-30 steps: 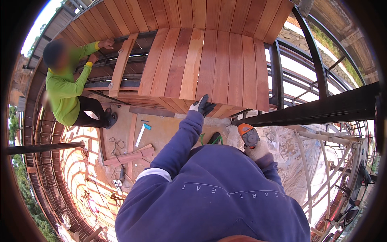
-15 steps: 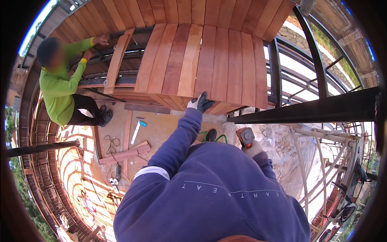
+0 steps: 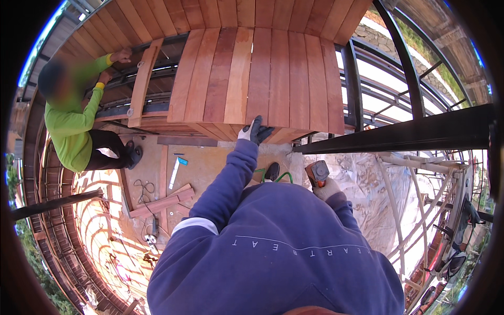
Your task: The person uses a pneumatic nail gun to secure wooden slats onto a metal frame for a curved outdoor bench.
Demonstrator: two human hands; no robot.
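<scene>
My left hand [image 3: 254,131], in a white and dark glove, grips the front edge of a row of reddish wooden boards [image 3: 209,79], its fingers curled over the edge. My right hand [image 3: 326,191], in a light glove, holds an orange and dark-grey power tool [image 3: 317,170] low at my side, below and to the right of the boards' edge. A green hose [image 3: 290,174] loops beside my shoe in front of my body. Higher up, more fitted boards [image 3: 244,14] run along the top of the view.
A co-worker in a green top [image 3: 71,128] works at the left by a loose plank [image 3: 144,81] on steel framing. A black beam [image 3: 399,134] spans the right, with wooden poles [image 3: 409,210] below. Cut boards [image 3: 163,202], a cord [image 3: 144,186] and tools [image 3: 154,231] lie on the floor.
The view has shifted slightly, with the boards and co-worker moving left in it. My right hand has tilted the tool, while my left hand stays on the board edge.
</scene>
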